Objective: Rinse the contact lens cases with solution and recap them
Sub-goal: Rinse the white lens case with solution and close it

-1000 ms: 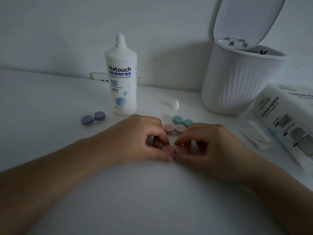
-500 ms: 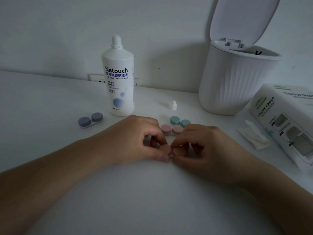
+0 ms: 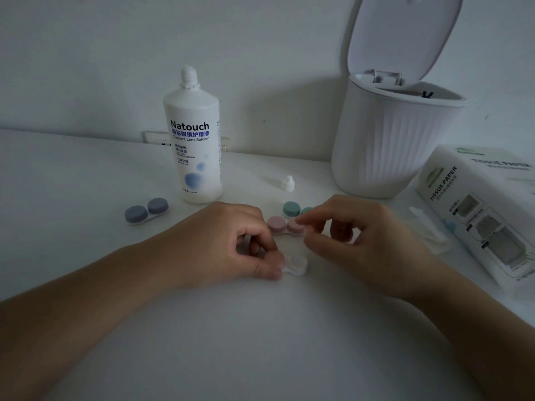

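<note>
My left hand (image 3: 225, 241) grips the left end of a white lens case (image 3: 296, 264) lying on the table; its right well is uncapped and faces up. My right hand (image 3: 362, 241) hovers just behind it, thumb and forefinger pinching what looks like the small cap, blurred and mostly hidden by the fingers. A pink-capped case (image 3: 276, 224) lies right behind my hands, a green-capped case (image 3: 292, 209) behind that, and a blue-grey case (image 3: 146, 211) lies to the left. The solution bottle (image 3: 192, 140) stands uncapped at the back, with its small white cap (image 3: 287, 183) on the table to its right.
A white ribbed bin (image 3: 390, 146) with its lid up stands at the back right. A tissue paper pack (image 3: 477, 212) lies along the right edge, with a crumpled tissue (image 3: 428, 230) beside it. The white table (image 3: 260, 342) meets a wall behind.
My right hand has lifted up and back from the held case, and the well that was covered by a pinkish cap now shows open. My left hand has kept its grip.
</note>
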`<state>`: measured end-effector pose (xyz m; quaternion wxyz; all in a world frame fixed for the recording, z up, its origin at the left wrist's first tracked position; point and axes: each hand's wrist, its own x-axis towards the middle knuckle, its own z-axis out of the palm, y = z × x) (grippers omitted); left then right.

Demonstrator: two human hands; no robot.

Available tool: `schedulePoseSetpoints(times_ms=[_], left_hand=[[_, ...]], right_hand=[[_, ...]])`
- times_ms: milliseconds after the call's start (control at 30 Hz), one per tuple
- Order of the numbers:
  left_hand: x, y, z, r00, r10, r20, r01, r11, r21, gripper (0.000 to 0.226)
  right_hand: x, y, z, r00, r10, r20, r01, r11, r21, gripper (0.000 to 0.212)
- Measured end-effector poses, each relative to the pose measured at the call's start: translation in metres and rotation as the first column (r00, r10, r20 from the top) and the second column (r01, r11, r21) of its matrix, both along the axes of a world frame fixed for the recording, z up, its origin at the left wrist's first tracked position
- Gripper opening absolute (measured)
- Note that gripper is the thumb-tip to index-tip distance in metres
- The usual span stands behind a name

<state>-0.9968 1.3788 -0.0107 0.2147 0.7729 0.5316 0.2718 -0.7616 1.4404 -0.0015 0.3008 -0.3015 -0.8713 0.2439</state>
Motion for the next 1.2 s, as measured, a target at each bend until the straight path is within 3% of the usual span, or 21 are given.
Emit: schedulePoseSetpoints(times_ms=[133,267,433,733,900,1033,1200], left_hand=[[-0.001,0.000,0.000,1.000,-0.008,0.020,0.008,1.000,-0.004,0.020],[-0.001,0.000,0.000,1.000,-0.006,0.018,0.006,1.000,-0.004,0.021],[0.000,-0.001,0.001,0.999,-0.003,0.033,0.003,1.000,-0.019,0.021],[0.000,-0.001,0.000,0.999,-0.006,0.037,0.006,1.000,-0.011,0.021],[-0.001,-0.001,0.000,0.999,-0.013,0.038,0.013,1.000,-0.018,0.023],[-0.001,-0.001,-0.001,1.000,-0.007,0.024,0.007,1.000,-0.005,0.026],[-0.002,0.001,-0.002,1.000,-0.026,0.010,0.026,1.000,0.001,0.033]], right_hand=[[-0.002,0.000,-0.001,0.991,-0.131,0.012,0.132,0.991,-0.030,0.017],[0.003,0.002,0.004,0.961,-0.235,0.147,0.228,0.972,0.061,0.016],[0.009,0.001,0.009,0.912,-0.272,0.308,0.246,0.962,0.120,0.025],[0.011,-0.004,0.011,0.840,-0.328,0.432,0.248,0.941,0.231,0.037],[0.011,-0.007,0.012,0.884,-0.292,0.366,0.215,0.947,0.237,0.034],[0.007,-0.013,0.014,0.969,-0.101,0.226,0.066,0.985,0.158,0.030],[0.002,-0.017,0.009,0.937,-0.035,0.347,0.043,0.999,-0.015,0.041]])
